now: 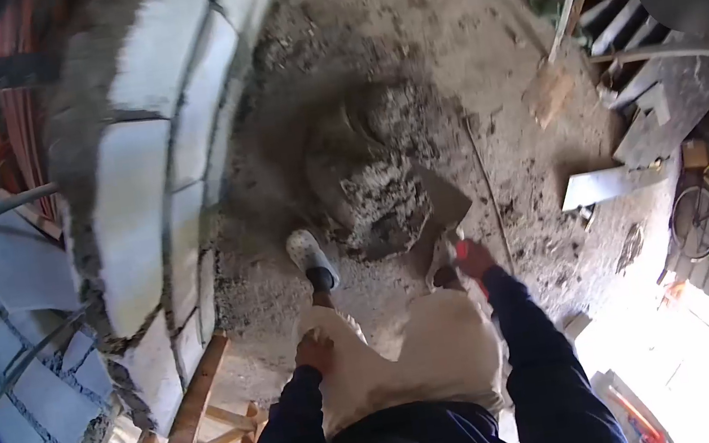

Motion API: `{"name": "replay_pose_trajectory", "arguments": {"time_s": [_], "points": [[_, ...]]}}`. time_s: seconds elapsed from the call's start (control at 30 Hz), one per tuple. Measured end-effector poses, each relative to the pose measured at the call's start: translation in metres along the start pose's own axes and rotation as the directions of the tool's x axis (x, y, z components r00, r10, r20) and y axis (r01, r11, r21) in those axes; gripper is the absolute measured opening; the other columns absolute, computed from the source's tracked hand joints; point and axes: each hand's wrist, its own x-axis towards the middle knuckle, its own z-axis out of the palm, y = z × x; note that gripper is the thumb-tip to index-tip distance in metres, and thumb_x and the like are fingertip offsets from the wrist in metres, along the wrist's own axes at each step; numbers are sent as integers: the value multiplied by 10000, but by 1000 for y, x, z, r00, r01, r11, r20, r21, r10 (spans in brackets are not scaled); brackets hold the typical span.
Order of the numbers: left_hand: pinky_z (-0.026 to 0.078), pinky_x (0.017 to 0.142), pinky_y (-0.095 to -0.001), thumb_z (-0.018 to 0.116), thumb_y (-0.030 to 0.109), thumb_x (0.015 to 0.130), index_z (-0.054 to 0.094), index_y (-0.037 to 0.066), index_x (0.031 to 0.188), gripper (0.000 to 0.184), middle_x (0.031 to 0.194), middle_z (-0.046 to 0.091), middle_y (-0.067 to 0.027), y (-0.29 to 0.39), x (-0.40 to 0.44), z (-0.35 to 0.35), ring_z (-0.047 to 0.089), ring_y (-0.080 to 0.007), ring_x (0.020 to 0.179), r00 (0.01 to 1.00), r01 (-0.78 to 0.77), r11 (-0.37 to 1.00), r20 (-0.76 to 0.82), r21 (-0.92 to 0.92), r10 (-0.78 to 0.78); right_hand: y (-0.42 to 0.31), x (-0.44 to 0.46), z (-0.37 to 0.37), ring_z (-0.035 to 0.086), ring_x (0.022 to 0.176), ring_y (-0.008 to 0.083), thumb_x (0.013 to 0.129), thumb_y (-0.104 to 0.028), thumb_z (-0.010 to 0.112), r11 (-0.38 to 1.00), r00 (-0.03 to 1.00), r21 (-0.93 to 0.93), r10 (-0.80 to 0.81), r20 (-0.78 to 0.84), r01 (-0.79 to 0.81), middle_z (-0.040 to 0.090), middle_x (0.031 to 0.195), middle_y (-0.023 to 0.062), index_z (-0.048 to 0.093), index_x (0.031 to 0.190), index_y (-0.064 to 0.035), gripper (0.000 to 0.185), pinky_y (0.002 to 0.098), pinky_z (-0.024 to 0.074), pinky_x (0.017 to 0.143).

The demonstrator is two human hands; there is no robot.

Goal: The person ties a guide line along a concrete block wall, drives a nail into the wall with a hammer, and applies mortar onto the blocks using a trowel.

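My right hand (472,259) is wrapped round the red handle of a trowel (443,195), close to my right shoe. The trowel's broad grey blade lies against the right edge of a heap of lumpy grey mortar (382,190). Shadow darkens the heap's far left side, and I cannot make out whether a container surrounds it. On my left thigh rests my left hand (315,351), fingers laid over the trouser cloth and holding nothing. A light clog (311,257) on my left foot stands just left of the mortar.
A wall of pale blocks (136,216) rises close on my left, with a wooden plank (187,435) and timber frame below it. A thin rod or hose (486,180) lies right of the mortar. Boards (612,184) and a bicycle (697,220) are farther right.
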Motion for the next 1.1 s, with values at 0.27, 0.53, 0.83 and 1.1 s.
{"name": "replay_pose_trajectory", "arguments": {"time_s": [0.27,0.53,0.83,1.1], "points": [[391,861,-406,574,317,758,585,46,995,360,1060,564,-129,25,-1,57,527,-317,958,963,-271,857,136,438,235,194,168,66,546,906,404,698,-422,614,979,837,52,197,-510,-199,590,937,212,481,1075,-59,540,486,437,758],[392,839,-405,648,229,716,593,48,942,295,986,586,-131,60,-1,49,530,-312,920,980,-155,955,-86,253,182,77,241,135,574,907,362,696,-275,574,919,985,380,151,-88,-107,589,934,246,569,982,-17,384,421,464,810],[406,819,-385,651,257,718,595,59,938,301,938,594,-145,58,-4,56,537,-314,891,976,-154,950,-109,273,190,62,191,118,598,826,329,669,-296,633,771,1000,637,13,1,-11,606,811,207,555,964,-7,420,399,468,689],[443,796,-400,529,392,799,586,18,1009,433,990,594,-204,10,-13,51,561,-364,934,989,66,997,-127,-35,-69,30,99,38,582,786,350,682,-308,666,834,968,494,-183,-173,246,597,782,189,550,968,-13,427,414,461,689]]}}
